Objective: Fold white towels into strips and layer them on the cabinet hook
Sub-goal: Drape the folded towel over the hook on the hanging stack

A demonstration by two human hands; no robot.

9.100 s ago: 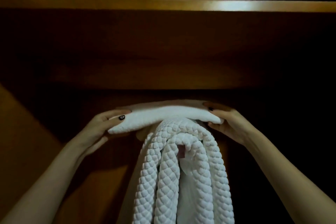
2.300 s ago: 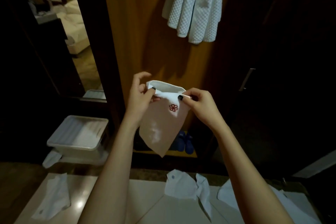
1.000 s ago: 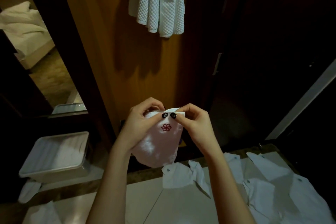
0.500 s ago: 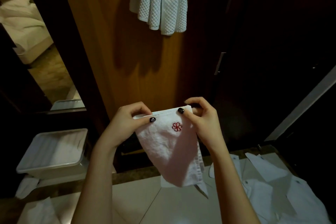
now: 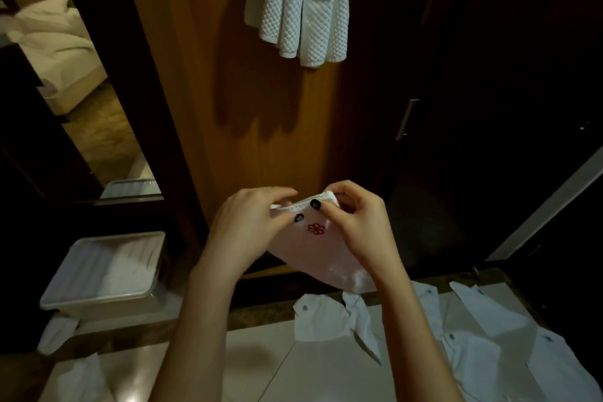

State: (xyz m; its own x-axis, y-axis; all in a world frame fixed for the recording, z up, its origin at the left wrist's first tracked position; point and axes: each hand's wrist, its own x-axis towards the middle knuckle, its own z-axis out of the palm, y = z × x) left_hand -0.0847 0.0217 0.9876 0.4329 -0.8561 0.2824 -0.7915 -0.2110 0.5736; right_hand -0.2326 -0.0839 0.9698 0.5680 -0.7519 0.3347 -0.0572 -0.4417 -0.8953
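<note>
A small white towel [image 5: 321,253] with a red embroidered flower hangs in front of me at chest height. My left hand [image 5: 251,225] pinches its top edge on the left and my right hand [image 5: 355,222] pinches the same edge on the right, the two hands close together. The top edge is bunched between my fingers. Above, several folded waffle-weave white towels [image 5: 303,6] hang against the wooden cabinet panel [image 5: 202,81]; the hook is out of sight.
Several white towels [image 5: 329,320] lie spread on the tiled floor at the lower right. A white plastic bin [image 5: 104,274] holding white cloth stands on the floor at left. A dark cabinet door with a metal handle [image 5: 406,119] is at right.
My hands have come closer together along the towel's top edge, gathering it, so the towel hangs narrower than half a second ago.
</note>
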